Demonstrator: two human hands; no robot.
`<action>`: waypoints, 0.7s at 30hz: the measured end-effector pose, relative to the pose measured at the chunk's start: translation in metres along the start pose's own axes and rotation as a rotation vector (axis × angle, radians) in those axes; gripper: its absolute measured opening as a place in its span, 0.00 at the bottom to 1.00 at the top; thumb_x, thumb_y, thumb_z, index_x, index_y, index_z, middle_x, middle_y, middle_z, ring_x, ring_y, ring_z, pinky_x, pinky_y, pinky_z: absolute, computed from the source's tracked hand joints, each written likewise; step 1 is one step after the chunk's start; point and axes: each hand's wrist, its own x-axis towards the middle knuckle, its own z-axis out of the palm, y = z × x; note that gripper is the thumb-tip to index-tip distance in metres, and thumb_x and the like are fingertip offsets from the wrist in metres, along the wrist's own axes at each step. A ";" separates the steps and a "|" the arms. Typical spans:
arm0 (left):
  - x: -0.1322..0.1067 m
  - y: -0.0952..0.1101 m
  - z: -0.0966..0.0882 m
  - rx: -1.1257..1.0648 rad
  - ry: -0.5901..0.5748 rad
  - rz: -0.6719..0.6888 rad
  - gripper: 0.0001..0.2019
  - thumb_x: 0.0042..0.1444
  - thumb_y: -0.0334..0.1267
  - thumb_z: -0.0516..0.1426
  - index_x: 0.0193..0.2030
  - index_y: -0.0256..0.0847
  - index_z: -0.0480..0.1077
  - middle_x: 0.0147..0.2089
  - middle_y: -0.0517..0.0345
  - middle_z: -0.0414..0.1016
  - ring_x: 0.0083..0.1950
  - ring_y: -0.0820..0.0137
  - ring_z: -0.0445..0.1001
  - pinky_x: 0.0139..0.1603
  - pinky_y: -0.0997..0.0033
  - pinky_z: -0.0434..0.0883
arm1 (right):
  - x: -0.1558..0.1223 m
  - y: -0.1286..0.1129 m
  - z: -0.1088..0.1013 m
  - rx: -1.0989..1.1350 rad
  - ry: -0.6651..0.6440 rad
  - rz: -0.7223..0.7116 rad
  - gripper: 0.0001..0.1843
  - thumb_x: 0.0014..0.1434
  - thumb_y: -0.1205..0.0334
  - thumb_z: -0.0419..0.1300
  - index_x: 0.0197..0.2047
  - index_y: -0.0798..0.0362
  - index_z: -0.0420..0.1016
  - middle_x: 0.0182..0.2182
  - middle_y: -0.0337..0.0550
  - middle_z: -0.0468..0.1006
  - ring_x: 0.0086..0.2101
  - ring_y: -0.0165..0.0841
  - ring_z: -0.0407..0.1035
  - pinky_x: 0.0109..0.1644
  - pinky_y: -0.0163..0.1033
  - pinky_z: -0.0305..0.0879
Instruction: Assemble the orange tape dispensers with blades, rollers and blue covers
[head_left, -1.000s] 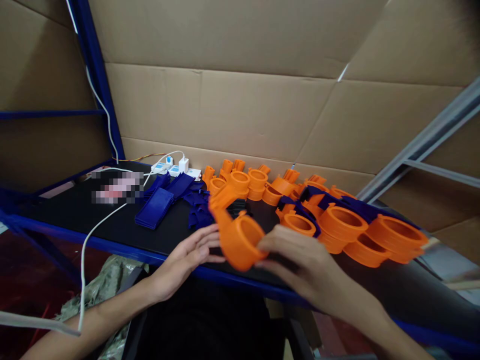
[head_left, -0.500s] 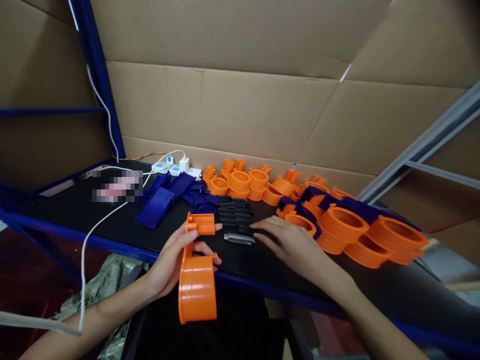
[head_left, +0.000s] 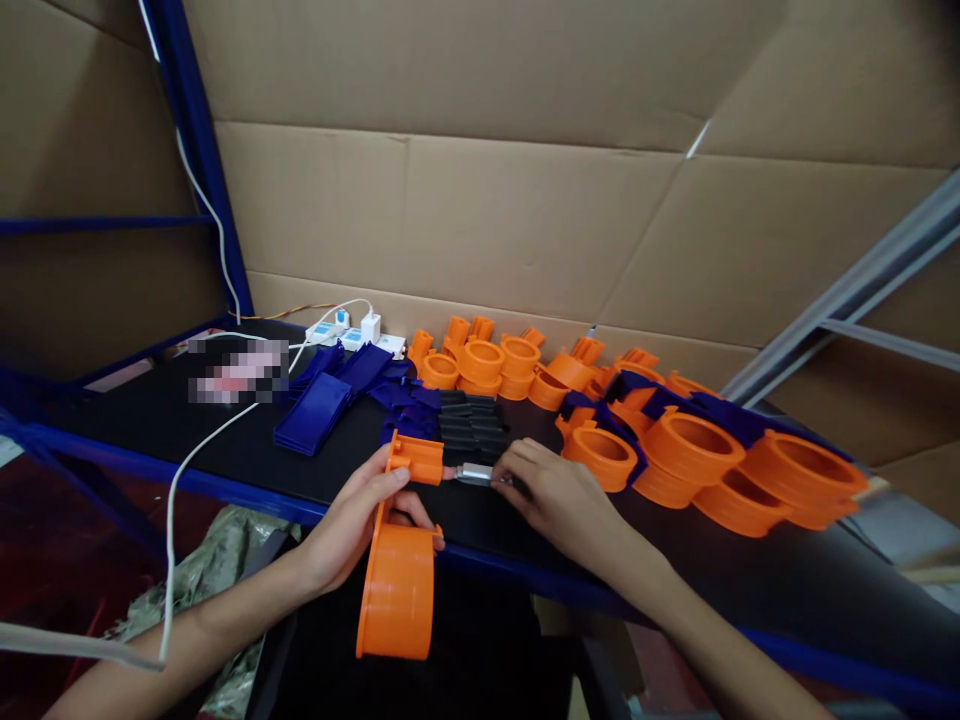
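Note:
My left hand (head_left: pixel 367 515) is closed around an orange plastic holder (head_left: pixel 399 595), which has a wide ring at its lower end and a smaller tube-like block at the top. The holder hangs over the table's front edge. My right hand (head_left: pixel 551 490) pinches the right end of a slim silver-grey piece (head_left: pixel 474 473), whose exact kind I cannot make out. Its left end is close to a left fingertip and the holder's upper block. Just behind it lie several black cylindrical pieces (head_left: pixel 472 425) in rows.
Several orange holders (head_left: pixel 686 445) stand to the right and along the back, some with dark blue parts between them. Flat blue plates (head_left: pixel 313 412) lie to the left. A power strip (head_left: pixel 390 345) and white cable (head_left: pixel 176 475) are at the left, before a cardboard wall (head_left: pixel 450 220).
My right fingers have closed on the silver-grey piece, which lay on the table. My left hand has shifted slightly right with the orange holder, its upper block now beside that piece.

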 end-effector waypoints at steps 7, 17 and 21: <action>0.001 -0.002 0.001 0.092 -0.008 0.014 0.25 0.62 0.45 0.60 0.62 0.39 0.62 0.30 0.52 0.82 0.32 0.58 0.83 0.34 0.67 0.76 | 0.006 -0.010 -0.027 0.519 0.045 0.212 0.11 0.64 0.53 0.61 0.38 0.52 0.76 0.27 0.37 0.71 0.26 0.27 0.61 0.27 0.32 0.57; -0.004 -0.001 0.003 0.222 -0.121 0.007 0.23 0.62 0.43 0.61 0.60 0.40 0.62 0.36 0.46 0.85 0.39 0.57 0.85 0.42 0.66 0.74 | 0.020 -0.047 -0.020 0.718 0.080 0.250 0.13 0.61 0.52 0.65 0.34 0.55 0.78 0.20 0.32 0.63 0.21 0.24 0.51 0.22 0.31 0.47; -0.008 0.001 0.004 0.233 -0.124 -0.013 0.22 0.63 0.42 0.60 0.60 0.41 0.60 0.37 0.46 0.85 0.39 0.58 0.85 0.40 0.67 0.75 | 0.022 -0.048 -0.022 0.710 0.093 0.235 0.12 0.61 0.53 0.65 0.34 0.54 0.78 0.21 0.33 0.63 0.22 0.25 0.52 0.22 0.32 0.48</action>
